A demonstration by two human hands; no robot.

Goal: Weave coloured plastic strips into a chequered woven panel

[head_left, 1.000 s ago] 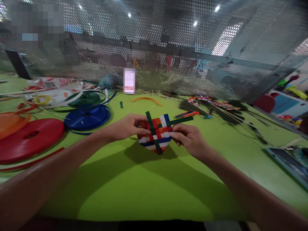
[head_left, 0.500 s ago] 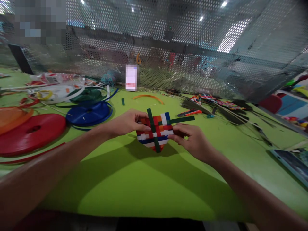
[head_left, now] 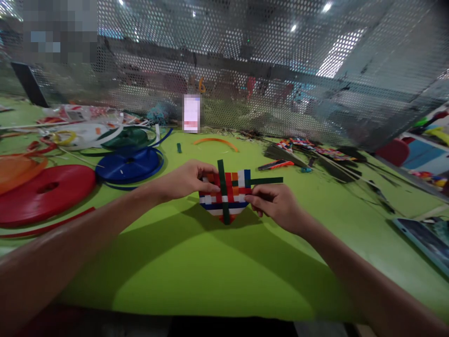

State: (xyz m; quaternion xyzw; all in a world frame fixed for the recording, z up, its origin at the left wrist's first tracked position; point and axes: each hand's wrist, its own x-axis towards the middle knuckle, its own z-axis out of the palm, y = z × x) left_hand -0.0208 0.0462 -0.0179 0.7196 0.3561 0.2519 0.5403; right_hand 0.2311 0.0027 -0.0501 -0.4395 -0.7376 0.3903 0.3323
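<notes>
Between my hands, above the green table, is a small woven piece (head_left: 228,194) of red, white, blue and orange flat strips, pointed at its lower end. A dark green strip (head_left: 223,180) runs down its front and sticks out past the top. Another green strip (head_left: 267,180) juts out from its right side. My left hand (head_left: 196,180) pinches the left edge, thumb in front and fingers partly hidden behind. With thumb and forefinger, my right hand (head_left: 271,201) grips the right edge, just below the jutting strip.
Red (head_left: 49,189), blue (head_left: 129,166) and green (head_left: 128,138) strip coils lie at left. An orange cutter (head_left: 276,164) rests beyond my right hand, near dark strips and woven pieces (head_left: 298,142). A lit phone (head_left: 191,113) leans against the mesh panel. Another phone (head_left: 424,243) lies far right.
The woven piece has turned slightly, so its vertical green strip stands straighter and the side strip lies more level. My right hand has dipped slightly; both hands keep their hold.
</notes>
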